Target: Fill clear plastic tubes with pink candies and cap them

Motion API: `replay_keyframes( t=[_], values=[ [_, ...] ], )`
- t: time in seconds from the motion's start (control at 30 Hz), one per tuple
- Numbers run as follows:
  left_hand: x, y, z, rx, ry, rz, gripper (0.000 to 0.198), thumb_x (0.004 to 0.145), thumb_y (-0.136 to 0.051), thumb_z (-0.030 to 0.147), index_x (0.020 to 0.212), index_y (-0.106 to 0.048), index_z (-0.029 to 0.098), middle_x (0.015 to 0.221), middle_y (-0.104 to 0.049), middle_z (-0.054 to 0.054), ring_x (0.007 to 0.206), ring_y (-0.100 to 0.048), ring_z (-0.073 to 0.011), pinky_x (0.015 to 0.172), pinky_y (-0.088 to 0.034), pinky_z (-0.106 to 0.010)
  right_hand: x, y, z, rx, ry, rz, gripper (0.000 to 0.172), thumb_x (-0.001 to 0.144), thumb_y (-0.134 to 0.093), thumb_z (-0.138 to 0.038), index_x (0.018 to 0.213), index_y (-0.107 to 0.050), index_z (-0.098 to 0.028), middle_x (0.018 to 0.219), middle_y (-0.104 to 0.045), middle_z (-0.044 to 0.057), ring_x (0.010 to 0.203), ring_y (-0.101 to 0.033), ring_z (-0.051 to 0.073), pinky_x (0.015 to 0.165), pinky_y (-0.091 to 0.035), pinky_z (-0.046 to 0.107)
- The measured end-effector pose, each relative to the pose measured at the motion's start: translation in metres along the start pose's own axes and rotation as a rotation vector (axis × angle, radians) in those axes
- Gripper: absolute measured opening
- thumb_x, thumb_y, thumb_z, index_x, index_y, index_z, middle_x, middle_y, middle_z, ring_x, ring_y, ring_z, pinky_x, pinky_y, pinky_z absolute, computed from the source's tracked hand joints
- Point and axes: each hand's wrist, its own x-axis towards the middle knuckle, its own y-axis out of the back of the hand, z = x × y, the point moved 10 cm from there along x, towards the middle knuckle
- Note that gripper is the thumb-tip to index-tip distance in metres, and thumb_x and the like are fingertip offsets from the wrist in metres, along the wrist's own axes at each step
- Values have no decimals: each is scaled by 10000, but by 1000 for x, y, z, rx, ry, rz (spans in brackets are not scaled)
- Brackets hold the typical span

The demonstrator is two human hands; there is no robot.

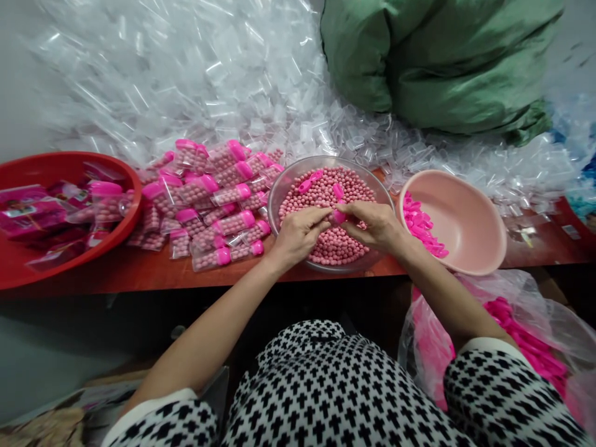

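My left hand and my right hand meet over a clear bowl filled with round pink beads. Fingertips of both hands pinch a small bright pink plastic piece; the fingers hide part of it, so its exact shape does not show. Two more pink plastic pieces lie on the beads, a long one near the back and a short one just beyond my fingers. Left of the bowl is a pile of clear tubes with pink caps, full of beads.
A red basin at left holds pink packets and a capped tube. On the right, a pale pink basin contains pink plastic pieces. Empty clear tubes heap behind, beside a green sack. A plastic bag sits below the table's edge.
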Motion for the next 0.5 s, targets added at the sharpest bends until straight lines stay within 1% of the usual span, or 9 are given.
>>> replay_keyframes(
  t=[0.07,0.17,0.3,0.37,0.43,0.5],
  values=[
    [-2,-2,5,24,-32,-11,248,919,-609,268,1085,-786,216,1012,-784,-60,946,-717,-213,883,-536,-311,-1,1,-7,-38,36,-4,171,950,-523,-248,1060,-646,-202,828,-711,52,748,-656,164,720,-510,272],
    [-4,-1,11,38,-73,-13,253,943,-594,248,1113,-777,211,982,-779,-60,919,-717,-200,863,-531,-292,-2,3,-12,-68,50,14,158,952,-513,-225,1047,-638,-211,819,-711,48,763,-669,166,727,-520,274],
    [-5,-1,19,65,-125,-22,250,967,-584,236,1137,-765,204,1002,-775,-65,912,-712,-189,852,-522,-273,-6,5,-17,-134,54,69,179,956,-534,-204,1096,-645,-207,857,-745,72,777,-695,186,728,-546,303],
    [-5,-2,19,86,-134,-42,252,975,-575,234,1145,-758,206,1023,-771,-67,919,-710,-186,852,-519,-270,-8,7,-19,-167,64,107,193,960,-546,-193,1126,-645,-206,902,-761,90,798,-711,196,739,-562,315],
    [-6,-3,18,99,-138,-58,253,981,-565,240,1146,-753,200,1018,-769,-70,906,-708,-184,838,-520,-268,-11,8,-22,-144,94,132,207,958,-564,-181,1149,-639,-203,933,-767,99,812,-722,198,740,-577,312],
    [-7,-5,16,109,-134,-78,259,984,-553,245,1145,-748,189,997,-766,-75,886,-705,-183,817,-523,-267,-13,7,-22,-103,125,116,232,956,-573,-175,1178,-630,-208,945,-768,98,827,-727,198,739,-587,311]
  ],
)
